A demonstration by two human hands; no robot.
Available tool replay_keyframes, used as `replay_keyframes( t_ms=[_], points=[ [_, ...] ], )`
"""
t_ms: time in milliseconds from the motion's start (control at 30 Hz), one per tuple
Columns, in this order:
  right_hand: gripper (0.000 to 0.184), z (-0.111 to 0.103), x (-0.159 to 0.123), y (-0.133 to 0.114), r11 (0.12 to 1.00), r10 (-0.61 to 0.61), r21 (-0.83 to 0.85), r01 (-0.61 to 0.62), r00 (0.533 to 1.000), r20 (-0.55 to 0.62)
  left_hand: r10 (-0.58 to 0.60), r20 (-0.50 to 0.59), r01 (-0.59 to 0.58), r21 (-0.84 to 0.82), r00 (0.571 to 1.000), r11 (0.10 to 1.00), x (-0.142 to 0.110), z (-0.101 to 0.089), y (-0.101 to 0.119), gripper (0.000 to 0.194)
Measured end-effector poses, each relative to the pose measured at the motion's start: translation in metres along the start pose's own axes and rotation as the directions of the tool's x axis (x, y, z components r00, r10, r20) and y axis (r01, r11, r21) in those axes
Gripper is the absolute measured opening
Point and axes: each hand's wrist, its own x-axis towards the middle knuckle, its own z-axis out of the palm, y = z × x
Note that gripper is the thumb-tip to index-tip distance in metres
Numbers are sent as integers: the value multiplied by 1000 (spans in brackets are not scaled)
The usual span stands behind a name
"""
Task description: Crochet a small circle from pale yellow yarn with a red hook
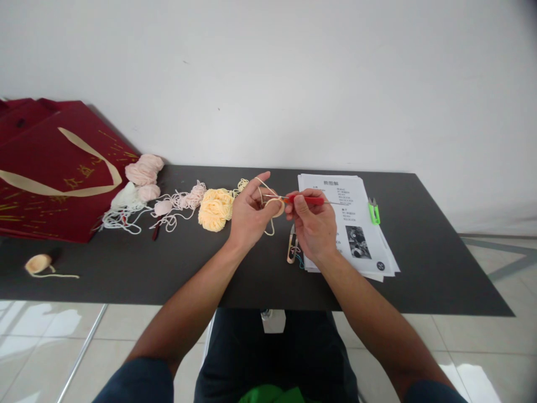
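Observation:
My left hand (249,215) pinches a small cream crocheted piece (274,207), its index finger raised with a strand of yarn looped over it. In my right hand (315,224) is a crochet hook (309,200) with a red handle. The hook's metal tip points left and reaches the yarn by my left fingers. Just left of my left hand sits a yellow ball of yarn (215,210). Below the hook, thread snips (292,244) lie beside the printed sheets (363,224), partly under my right hand.
Green snips (373,211) rest on the sheets' right edge. Pink yarn (145,169) and white yarn (126,204) lie by a dark red gift bag (59,168) at the left. A cream crocheted cup shape (38,263) with a yarn tail is at the table's front left.

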Motion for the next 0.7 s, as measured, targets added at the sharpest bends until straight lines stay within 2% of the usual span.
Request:
replay_keyframes(
  t_ms=[400, 700],
  points=[
    [31, -8, 4, -6, 990, -111, -80, 113, 993, 40, 54, -37, -49, 116, 998, 992, 0, 2, 4, 57],
    [28, -14, 3, -5, 960, -220, -168, 224, 975, 42, 82, -61, -73, 132, 995, 989, -1, 1, 7, 53]
  ],
)
